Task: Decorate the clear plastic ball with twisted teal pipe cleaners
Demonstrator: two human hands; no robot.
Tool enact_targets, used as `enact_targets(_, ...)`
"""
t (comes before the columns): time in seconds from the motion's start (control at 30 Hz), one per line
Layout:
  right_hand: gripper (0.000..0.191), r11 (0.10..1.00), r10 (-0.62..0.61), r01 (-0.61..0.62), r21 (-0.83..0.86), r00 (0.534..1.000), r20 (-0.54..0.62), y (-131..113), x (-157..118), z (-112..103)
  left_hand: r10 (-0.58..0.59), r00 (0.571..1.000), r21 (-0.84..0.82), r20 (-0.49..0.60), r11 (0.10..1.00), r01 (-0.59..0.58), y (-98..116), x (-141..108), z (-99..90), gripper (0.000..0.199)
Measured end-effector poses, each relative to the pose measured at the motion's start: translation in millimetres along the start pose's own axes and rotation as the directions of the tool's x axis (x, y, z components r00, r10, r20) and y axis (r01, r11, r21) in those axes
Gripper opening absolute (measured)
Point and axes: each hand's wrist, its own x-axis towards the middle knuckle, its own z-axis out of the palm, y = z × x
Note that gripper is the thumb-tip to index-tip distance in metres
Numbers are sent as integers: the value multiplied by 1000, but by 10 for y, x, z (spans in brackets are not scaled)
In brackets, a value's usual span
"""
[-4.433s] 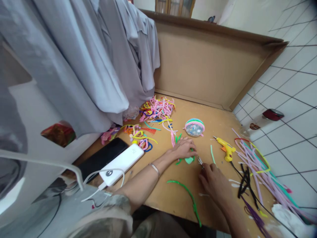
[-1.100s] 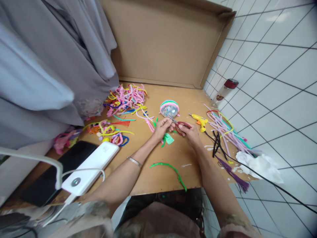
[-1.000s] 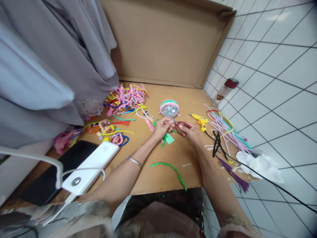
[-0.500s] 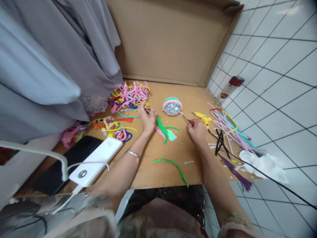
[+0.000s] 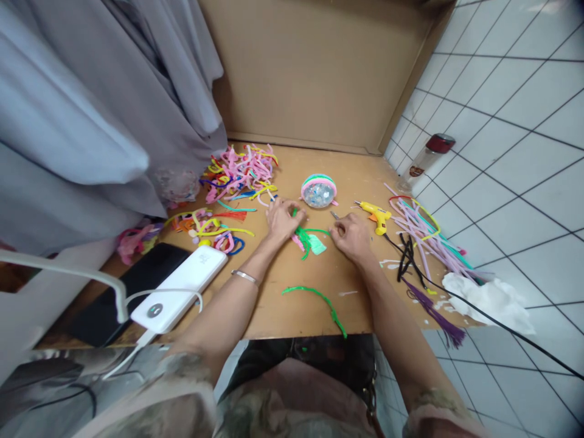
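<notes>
A bundle of green pipe cleaners (image 5: 303, 238) lies at mid-table with a pale green piece (image 5: 318, 244) beside it. My left hand (image 5: 283, 220) is closed at the bundle's upper end, green showing between thumb and forefinger. My right hand (image 5: 353, 238) makes a pinch where one green strand ends. The metal tip of a tool (image 5: 334, 215) pokes out just beyond those fingers; its handle is hidden by the hand. Behind both hands stands a round, clear-fronted ornament (image 5: 319, 193) with pink and green edging. Nearer me lies a curved green pipe cleaner (image 5: 319, 295).
Mixed pipe cleaners (image 5: 244, 173) are heaped at back left. A yellow glue gun (image 5: 376, 216) with a black cord lies right, near lilac stems (image 5: 417, 228), a purple tassel (image 5: 435, 316) and white tissue (image 5: 486, 301). A white power bank (image 5: 182, 286) sits left; a bottle (image 5: 426, 159) stands by the tiles.
My right hand has moved left and nearer the green strand; the tool's red handle no longer shows. My left hand has shifted right onto the green bundle, its fingers closing.
</notes>
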Motion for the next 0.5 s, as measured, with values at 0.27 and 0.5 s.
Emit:
enact_targets(0.27,10,966,-139,79,246,961,239,-253,-70,-10,38,977,217,209,972,-84,54,-76,-14,21)
enact_targets(0.5,17,927,-120,-23,374,927,355,-176,-54,-41,56,973,266,223,957,-116,24,-65,-51,27)
